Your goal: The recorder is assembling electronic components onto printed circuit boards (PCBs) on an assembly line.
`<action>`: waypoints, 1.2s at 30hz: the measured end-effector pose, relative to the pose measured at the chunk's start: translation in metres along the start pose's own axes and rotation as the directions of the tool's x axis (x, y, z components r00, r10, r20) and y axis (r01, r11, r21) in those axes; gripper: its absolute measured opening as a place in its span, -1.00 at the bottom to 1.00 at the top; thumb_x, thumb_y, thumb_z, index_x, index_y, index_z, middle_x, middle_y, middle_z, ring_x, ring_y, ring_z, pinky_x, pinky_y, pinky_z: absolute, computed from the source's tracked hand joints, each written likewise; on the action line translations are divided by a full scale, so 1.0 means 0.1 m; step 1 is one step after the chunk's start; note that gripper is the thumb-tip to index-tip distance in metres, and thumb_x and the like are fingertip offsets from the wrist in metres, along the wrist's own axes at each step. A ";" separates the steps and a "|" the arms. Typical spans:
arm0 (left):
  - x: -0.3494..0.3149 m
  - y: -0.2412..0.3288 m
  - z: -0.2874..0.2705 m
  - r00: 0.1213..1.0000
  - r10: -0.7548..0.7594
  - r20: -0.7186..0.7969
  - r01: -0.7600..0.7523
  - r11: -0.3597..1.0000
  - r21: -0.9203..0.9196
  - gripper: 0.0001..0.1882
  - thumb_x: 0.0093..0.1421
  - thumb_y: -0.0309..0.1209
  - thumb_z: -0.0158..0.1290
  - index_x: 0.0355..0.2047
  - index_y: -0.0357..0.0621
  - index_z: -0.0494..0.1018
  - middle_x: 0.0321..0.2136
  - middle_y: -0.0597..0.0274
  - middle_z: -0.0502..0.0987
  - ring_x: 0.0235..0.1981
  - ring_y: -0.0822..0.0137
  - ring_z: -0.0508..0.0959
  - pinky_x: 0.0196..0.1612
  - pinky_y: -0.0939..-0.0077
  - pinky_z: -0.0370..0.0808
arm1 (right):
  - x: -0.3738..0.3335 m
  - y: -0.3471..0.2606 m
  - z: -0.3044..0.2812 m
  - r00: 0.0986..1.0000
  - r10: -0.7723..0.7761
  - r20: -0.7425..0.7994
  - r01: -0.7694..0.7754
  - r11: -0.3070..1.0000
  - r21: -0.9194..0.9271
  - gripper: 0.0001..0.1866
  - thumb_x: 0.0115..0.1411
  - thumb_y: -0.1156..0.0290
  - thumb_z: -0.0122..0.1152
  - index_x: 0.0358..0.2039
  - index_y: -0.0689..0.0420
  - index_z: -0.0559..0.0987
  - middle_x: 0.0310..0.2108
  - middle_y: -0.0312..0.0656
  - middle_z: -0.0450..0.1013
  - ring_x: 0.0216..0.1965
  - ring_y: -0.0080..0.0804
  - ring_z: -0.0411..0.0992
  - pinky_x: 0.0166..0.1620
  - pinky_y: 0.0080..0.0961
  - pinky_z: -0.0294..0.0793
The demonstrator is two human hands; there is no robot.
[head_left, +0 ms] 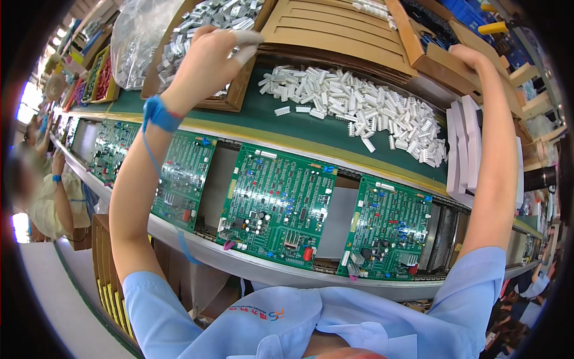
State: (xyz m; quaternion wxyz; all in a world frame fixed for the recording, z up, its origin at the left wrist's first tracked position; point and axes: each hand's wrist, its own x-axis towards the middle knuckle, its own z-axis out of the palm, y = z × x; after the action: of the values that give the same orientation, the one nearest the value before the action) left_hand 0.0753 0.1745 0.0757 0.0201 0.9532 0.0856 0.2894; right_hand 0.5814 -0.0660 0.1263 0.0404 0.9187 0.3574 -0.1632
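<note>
My left hand (206, 63) is raised over a cardboard box (239, 90) of white plastic connectors (209, 15). Its fingertips wear pale finger cots, and a blue wrist strap (158, 113) with a cord circles the wrist. Whether it holds a connector is hidden. My right hand (469, 57) reaches up to the edge of a brown cardboard box (439, 60) at the upper right, with its fingers out of sight. Below both arms, green circuit boards (278, 203) lie in a row on a conveyor, another board (388, 230) to the right.
A loose pile of white connectors (371, 110) lies on the green shelf (269, 110). Stacked flat cardboard (335, 27) and a clear plastic bag (134, 36) sit behind. White slabs (463, 143) stand by my right arm. Another person (51, 191) works at the far left.
</note>
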 end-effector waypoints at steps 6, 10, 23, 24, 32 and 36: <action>1.02 0.23 0.66 0.998 -0.019 -0.064 0.012 0.994 -0.105 -0.71 0.20 -0.37 0.03 -0.08 -0.12 0.52 -0.23 -0.03 0.58 -0.15 -0.01 0.56 -0.05 0.20 0.46 | -0.32 -0.38 0.05 0.995 0.034 -0.093 -0.011 0.972 0.236 -0.77 0.11 0.21 0.04 -0.25 -0.03 0.53 -0.53 -0.44 0.35 -0.59 -0.65 0.23 -0.55 -0.60 0.14; 1.82 0.23 1.28 0.998 -0.016 -0.065 0.008 0.993 -0.121 -0.70 0.18 -0.34 -0.01 -0.10 -0.06 0.54 -0.21 -0.13 0.55 -0.18 -0.08 0.55 -0.04 0.11 0.46 | 0.05 -0.14 0.13 0.894 -0.367 -0.256 0.406 0.906 0.119 -0.62 0.12 0.02 0.19 -0.19 0.02 0.52 -0.53 -0.43 0.33 -0.46 -0.69 0.28 -0.57 -0.58 0.18; 2.47 0.07 1.91 0.999 -0.029 -0.027 0.027 0.998 -0.061 -0.69 0.12 -0.22 0.13 -0.16 -0.09 0.55 -0.25 -0.03 0.57 -0.18 -0.06 0.55 -0.09 0.13 0.50 | -0.28 -0.72 0.14 0.915 -0.337 -0.222 0.393 0.870 0.297 -0.87 0.06 0.43 0.14 -0.37 0.16 0.55 -0.47 -0.34 0.43 -0.42 -0.61 0.32 -0.35 -0.56 0.32; 2.51 0.11 1.92 0.999 -0.022 -0.029 0.020 0.998 -0.064 -0.69 0.12 -0.22 0.13 -0.16 -0.09 0.55 -0.25 -0.03 0.57 -0.18 -0.06 0.55 -0.09 0.13 0.50 | 0.04 -0.45 0.15 0.888 -0.345 -0.303 0.446 0.804 0.393 -0.83 0.10 0.40 0.17 -0.27 0.12 0.58 -0.48 -0.37 0.42 -0.44 -0.67 0.31 -0.44 -0.63 0.29; 2.53 0.17 1.84 0.988 0.155 0.006 -0.154 0.986 -0.060 -0.79 0.07 -0.44 0.07 -0.26 -0.23 0.47 -0.33 -0.11 0.55 -0.20 -0.11 0.53 -0.15 0.10 0.47 | -0.47 -0.37 -0.09 0.941 -0.277 -0.194 0.217 0.051 0.975 -0.70 0.33 0.19 0.00 -0.15 0.16 0.50 -0.39 -0.14 0.51 -0.72 -0.64 0.12 -0.73 -0.77 -0.01; 2.35 0.07 1.77 0.994 0.063 -0.093 -0.085 0.961 -0.261 -0.77 0.10 -0.35 0.12 -0.26 -0.19 0.47 -0.39 0.03 0.57 -0.35 0.09 0.57 -0.30 0.27 0.50 | -0.86 -0.36 -0.03 0.885 -0.285 -0.369 0.348 -0.123 0.929 -0.73 0.24 0.38 0.14 -0.06 0.16 0.51 -0.42 -0.38 0.42 -0.47 -0.67 0.38 -0.60 -0.84 0.19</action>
State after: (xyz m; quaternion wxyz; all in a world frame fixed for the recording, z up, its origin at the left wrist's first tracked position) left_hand 0.3664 0.2108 0.0579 0.1328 0.9315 0.0113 0.3384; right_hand 0.4984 -0.0944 0.1586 -0.6728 0.5548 0.3409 -0.3512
